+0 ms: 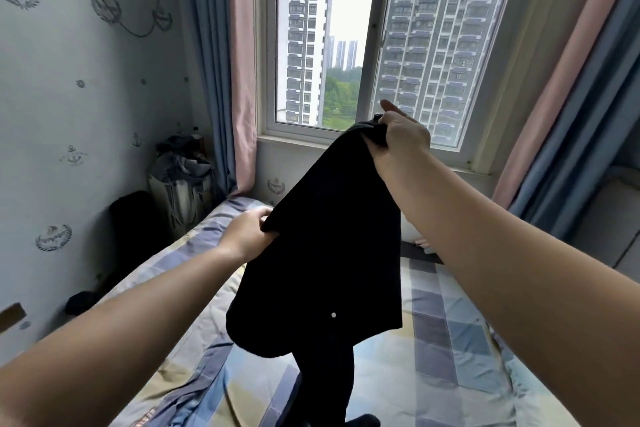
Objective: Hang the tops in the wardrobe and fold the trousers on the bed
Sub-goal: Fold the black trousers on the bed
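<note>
A black garment (329,253) hangs in the air over the bed (467,340), held up by both my hands. My right hand (401,139) grips its top edge high up, in front of the window. Lower and to the left, my left hand (251,232) pinches the garment's left edge. A small white button shows near its lower hem. A dark strip of cloth trails down from it onto the bed. Whether it is a top or trousers I cannot tell. No wardrobe is in view.
The bed has a blue, grey and yellow checked cover. A stuffed bag (180,184) and a dark bundle (135,229) stand by the left wall at the bed's head. A window (346,45) with pink and blue curtains is straight ahead. A white pillow (415,236) peeks out behind the garment.
</note>
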`<state>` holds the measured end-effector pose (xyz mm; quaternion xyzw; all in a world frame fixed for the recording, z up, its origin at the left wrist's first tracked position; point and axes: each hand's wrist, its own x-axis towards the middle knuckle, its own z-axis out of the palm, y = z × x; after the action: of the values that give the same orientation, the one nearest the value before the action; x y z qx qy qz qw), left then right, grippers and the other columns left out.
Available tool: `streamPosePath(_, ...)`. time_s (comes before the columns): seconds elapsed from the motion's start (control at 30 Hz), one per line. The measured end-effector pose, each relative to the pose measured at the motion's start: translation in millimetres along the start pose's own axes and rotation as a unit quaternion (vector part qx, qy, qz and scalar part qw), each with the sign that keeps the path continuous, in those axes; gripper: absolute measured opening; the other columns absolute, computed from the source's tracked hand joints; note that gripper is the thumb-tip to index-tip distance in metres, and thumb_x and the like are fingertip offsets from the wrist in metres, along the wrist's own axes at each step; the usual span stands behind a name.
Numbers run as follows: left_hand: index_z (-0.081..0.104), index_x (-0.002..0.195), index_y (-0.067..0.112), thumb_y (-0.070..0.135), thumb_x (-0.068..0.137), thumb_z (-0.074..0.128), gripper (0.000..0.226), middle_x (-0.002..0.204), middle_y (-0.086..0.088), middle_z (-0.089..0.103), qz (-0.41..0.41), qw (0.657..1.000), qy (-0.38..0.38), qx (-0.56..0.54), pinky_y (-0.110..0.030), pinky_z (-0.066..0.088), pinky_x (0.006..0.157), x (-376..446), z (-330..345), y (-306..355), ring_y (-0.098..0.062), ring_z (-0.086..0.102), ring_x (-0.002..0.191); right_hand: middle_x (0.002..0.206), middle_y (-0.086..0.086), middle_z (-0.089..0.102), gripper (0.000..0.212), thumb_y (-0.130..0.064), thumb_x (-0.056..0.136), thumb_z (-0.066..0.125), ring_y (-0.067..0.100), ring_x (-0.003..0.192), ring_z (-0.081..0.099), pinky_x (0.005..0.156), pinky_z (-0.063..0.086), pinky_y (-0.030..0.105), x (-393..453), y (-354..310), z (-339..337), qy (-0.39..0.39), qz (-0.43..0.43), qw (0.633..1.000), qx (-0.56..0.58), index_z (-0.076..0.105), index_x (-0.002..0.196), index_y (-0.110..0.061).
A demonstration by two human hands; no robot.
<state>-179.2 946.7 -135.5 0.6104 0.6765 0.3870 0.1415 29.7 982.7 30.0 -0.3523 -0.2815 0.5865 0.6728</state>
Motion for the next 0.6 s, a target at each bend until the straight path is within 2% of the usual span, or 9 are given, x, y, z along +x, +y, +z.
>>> streamPosePath(0.07, 0.065, 0.081, 0.013, 0.018, 0.084, 0.065, 0.006, 0.079, -0.009, 0.068, -0.025, 0.999, 0.002, 0.030, -0.037, 0.044, 0.067, -1, 6, -24, -0.033, 0.064, 0.087, 0.077, 0.011, 0.056, 0.034, 0.013, 0.084, 0.048, 0.020, 0.060, 0.051, 0.060, 0.056, 0.029, 0, -4, -3, 0.004, -0.001, 1.000, 0.012, 0.071, 0.081, -0.012)
streamPosePath(0.13, 0.062, 0.076, 0.019, 0.035, 0.088, 0.059, 0.020, 0.071, -0.002, 0.061, -0.060, 0.994, -0.024, 0.087, -0.032, 0.036, 0.058, -5, 11, -48, -0.031, 0.063, 0.083, 0.080, 0.011, 0.057, 0.034, 0.013, 0.085, 0.047, 0.021, 0.061, 0.052, 0.059, 0.055, 0.029, 0, -9, -7, 0.007, -0.003, 1.000, 0.023, 0.071, 0.084, -0.011)
streamPosePath(0.23, 0.065, 0.079, 0.016, 0.055, 0.086, 0.041, 0.046, 0.075, -0.006, 0.066, -0.118, 0.980, -0.058, 0.152, -0.030, 0.037, 0.060, -15, 12, -82, -0.029, 0.063, 0.078, 0.086, 0.012, 0.057, 0.033, 0.013, 0.086, 0.045, 0.022, 0.064, 0.053, 0.063, 0.058, 0.032, 2, -18, -14, 0.011, -0.010, 0.999, 0.034, 0.070, 0.091, -0.009)
streamPosePath(0.37, 0.061, 0.069, 0.014, 0.055, 0.091, 0.049, 0.047, 0.064, -0.007, 0.063, -0.199, 0.973, -0.037, 0.109, -0.033, 0.050, 0.064, -19, -2, -100, -0.029, 0.063, 0.065, 0.081, 0.011, 0.055, 0.032, 0.013, 0.086, 0.046, 0.022, 0.062, 0.051, 0.078, 0.056, 0.037, 7, -24, -26, 0.018, -0.023, 0.998, 0.049, 0.068, 0.099, -0.007)
streamPosePath(0.43, 0.063, 0.073, 0.011, 0.044, 0.093, 0.051, 0.040, 0.067, -0.010, 0.065, -0.236, 0.970, -0.015, 0.050, -0.036, 0.055, 0.064, -18, -10, -100, -0.028, 0.067, 0.067, 0.084, 0.013, 0.055, 0.031, 0.013, 0.086, 0.048, 0.023, 0.066, 0.053, 0.081, 0.056, 0.039, 12, -25, -34, 0.025, -0.026, 0.997, 0.069, 0.066, 0.103, -0.005)
streamPosePath(0.53, 0.062, 0.079, 0.006, 0.015, 0.097, 0.048, 0.024, 0.060, -0.008, 0.062, -0.275, 0.955, 0.038, -0.106, -0.026, 0.050, 0.052, -13, -17, -98, -0.016, 0.065, 0.052, 0.082, 0.013, 0.055, 0.026, 0.012, 0.086, 0.052, 0.023, 0.069, 0.053, 0.078, 0.056, 0.039, 20, -28, -48, 0.025, -0.027, 0.995, 0.096, 0.064, 0.101, -0.005)
streamPosePath(0.6, 0.059, 0.084, 0.006, 0.008, 0.099, 0.041, 0.024, 0.055, -0.008, 0.061, -0.279, 0.932, 0.100, -0.210, -0.023, 0.050, 0.047, -6, -27, -92, -0.010, 0.062, 0.042, 0.065, 0.008, 0.054, 0.022, 0.014, 0.085, 0.052, 0.022, 0.062, 0.050, 0.064, 0.057, 0.034, 26, -32, -56, 0.014, -0.025, 0.994, 0.108, 0.060, 0.090, -0.005)
